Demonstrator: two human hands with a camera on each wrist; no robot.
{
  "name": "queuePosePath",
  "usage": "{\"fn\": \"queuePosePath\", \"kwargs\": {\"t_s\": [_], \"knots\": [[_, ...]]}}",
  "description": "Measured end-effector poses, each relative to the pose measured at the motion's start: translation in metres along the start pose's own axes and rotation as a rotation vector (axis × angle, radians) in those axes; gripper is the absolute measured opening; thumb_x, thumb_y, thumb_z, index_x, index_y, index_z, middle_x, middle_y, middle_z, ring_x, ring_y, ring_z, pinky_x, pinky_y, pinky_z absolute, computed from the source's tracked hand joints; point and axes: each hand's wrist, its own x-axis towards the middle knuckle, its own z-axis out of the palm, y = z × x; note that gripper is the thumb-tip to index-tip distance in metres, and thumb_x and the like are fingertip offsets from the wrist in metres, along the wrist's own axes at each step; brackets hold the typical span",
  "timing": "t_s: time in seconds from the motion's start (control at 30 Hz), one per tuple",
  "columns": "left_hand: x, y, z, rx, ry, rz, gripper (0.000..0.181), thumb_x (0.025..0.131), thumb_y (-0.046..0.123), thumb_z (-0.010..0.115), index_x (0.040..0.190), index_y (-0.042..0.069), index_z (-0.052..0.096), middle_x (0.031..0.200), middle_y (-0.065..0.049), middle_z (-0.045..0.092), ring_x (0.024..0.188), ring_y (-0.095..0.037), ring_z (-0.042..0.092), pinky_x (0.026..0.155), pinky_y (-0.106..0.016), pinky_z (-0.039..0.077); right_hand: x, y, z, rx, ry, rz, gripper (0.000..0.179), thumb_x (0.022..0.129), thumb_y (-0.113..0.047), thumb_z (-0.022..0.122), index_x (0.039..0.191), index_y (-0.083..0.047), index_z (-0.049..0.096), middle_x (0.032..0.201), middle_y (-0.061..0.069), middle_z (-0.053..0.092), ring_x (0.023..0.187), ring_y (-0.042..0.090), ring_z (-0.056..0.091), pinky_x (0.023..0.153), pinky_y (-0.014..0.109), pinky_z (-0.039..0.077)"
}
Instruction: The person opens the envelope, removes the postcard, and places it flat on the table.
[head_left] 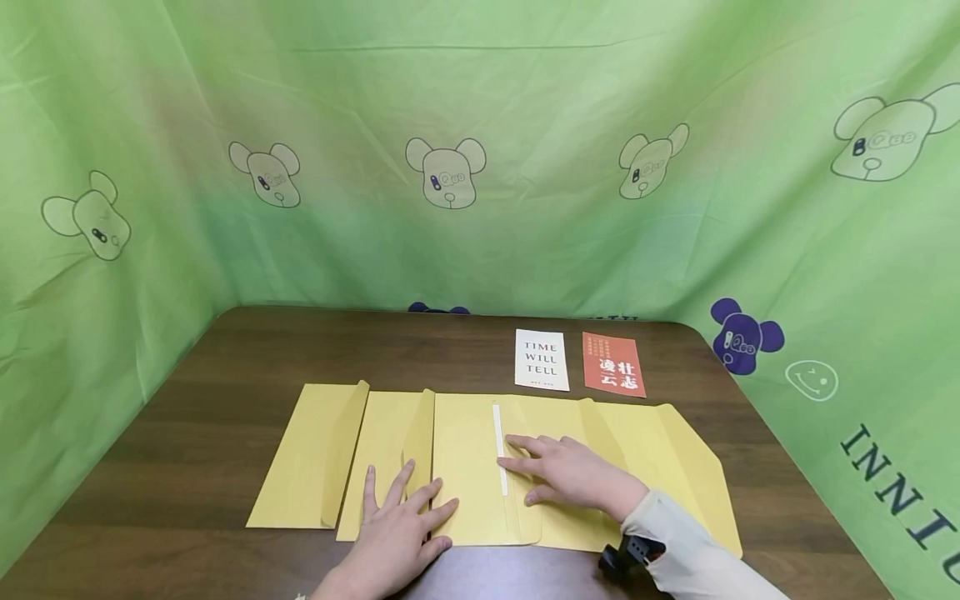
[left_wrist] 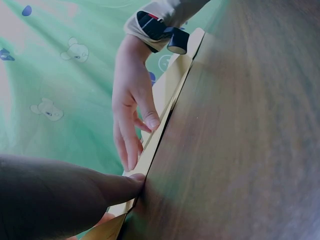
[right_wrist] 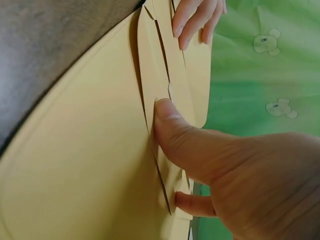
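Observation:
Yellow paper envelopes lie in an overlapping row on the table. My left hand (head_left: 397,533) is spread flat near the front, its fingertips on the second envelope (head_left: 381,433) and the left part of the middle envelope (head_left: 465,450). A white adhesive strip (head_left: 500,454) runs along the middle envelope's right side, by its flap (head_left: 525,521). My right hand (head_left: 573,475) reaches in from the right with its fingers extended, fingertips at the strip and flap. In the right wrist view its thumb (right_wrist: 172,125) presses on the flap.
Behind the envelopes lie a white card (head_left: 542,360) with printed words and a red card (head_left: 615,365). The leftmost envelope (head_left: 303,458) and the rightmost envelope (head_left: 690,475) mark the row's ends. A green printed curtain (head_left: 450,250) hangs around the dark wooden table (head_left: 150,483).

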Motion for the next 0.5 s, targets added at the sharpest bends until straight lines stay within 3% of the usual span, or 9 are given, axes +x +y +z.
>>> {"fn": "queuePosePath", "kwargs": {"t_s": [0.2, 0.5], "knots": [[-0.0008, -0.0005, 0.0002, 0.007, 0.017, 0.001, 0.041, 0.091, 0.043, 0.066, 0.129, 0.03, 0.069, 0.137, -0.003, 0.06, 0.139, -0.042, 0.035, 0.102, -0.077, 0.012, 0.0035, -0.001, -0.0052, -0.009, -0.033, -0.008, 0.056, 0.09, -0.043, 0.066, 0.141, -0.02, 0.059, 0.146, 0.013, 0.05, 0.115, 0.026, 0.056, 0.076, 0.038, 0.051], [-0.0002, -0.0002, 0.0011, 0.024, 0.014, -0.001, 0.041, 0.091, 0.044, 0.066, 0.129, 0.031, 0.068, 0.137, -0.002, 0.06, 0.139, -0.041, 0.036, 0.102, -0.076, 0.013, 0.0073, -0.0005, -0.0035, -0.001, -0.05, 0.02, 0.056, 0.088, -0.044, 0.069, 0.138, -0.021, 0.062, 0.144, 0.013, 0.053, 0.115, 0.027, 0.058, 0.074, 0.039, 0.052]]}}
